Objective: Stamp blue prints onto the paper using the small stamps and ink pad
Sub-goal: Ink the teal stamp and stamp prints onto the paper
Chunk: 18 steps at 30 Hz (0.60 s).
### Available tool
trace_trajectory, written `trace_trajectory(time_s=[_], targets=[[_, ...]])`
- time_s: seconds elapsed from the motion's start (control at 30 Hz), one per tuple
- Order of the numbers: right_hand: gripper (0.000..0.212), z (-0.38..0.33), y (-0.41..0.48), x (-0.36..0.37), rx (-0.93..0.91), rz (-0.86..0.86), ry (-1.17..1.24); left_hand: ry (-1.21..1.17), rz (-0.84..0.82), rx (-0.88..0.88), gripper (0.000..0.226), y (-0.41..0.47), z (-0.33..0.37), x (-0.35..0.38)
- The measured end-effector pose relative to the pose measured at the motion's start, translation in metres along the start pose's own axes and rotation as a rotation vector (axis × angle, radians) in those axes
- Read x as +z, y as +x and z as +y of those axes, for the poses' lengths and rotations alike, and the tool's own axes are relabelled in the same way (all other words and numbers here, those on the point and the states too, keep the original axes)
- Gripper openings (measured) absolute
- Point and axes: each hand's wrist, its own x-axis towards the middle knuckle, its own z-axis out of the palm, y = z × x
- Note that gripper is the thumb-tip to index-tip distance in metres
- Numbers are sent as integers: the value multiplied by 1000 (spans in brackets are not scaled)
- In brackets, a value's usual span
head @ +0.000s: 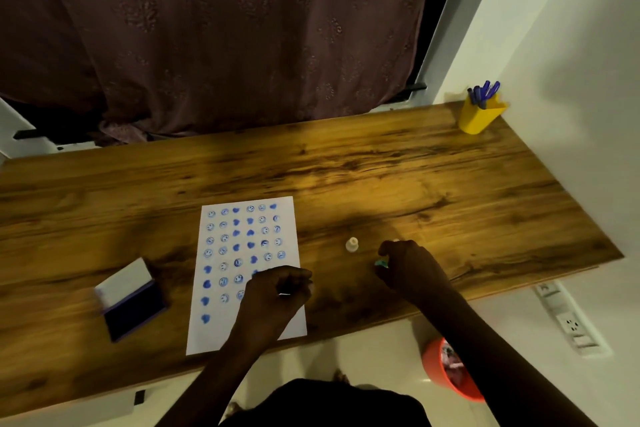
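A white sheet of paper (221, 329) lies on the wooden desk (381, 184), covered with several rows of blue smiley and heart prints. My left hand (277, 295) rests over its lower right part, fingers curled, and what it holds cannot be made out. To the right of the paper, my right hand (408, 267) is closed on a small teal stamp (381, 263) just above the desk. A small white stamp (352, 244) stands upright beside it. The open blue ink pad (135, 308), lid raised, sits left of the paper.
A yellow cup (479, 116) of blue pens stands at the desk's far right corner. A dark curtain (207, 28) hangs behind the desk. Below the right edge are an orange bin (446, 371) and a wall socket strip (568, 319).
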Motion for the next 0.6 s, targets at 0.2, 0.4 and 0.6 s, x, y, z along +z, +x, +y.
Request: trace_trajectory(time_s=[0.2,0.4,0.6], targets=[[18,-20,2,-7,50,24,277,-44,19,32,45,-5,0,-7],[22,-82,-12,-24,175,-260,957,-192,15,39,45,-12,3,-18],[24,-128,-15,-19,221,-453,1109,-234,55,-6,33,-21,-2,-42]])
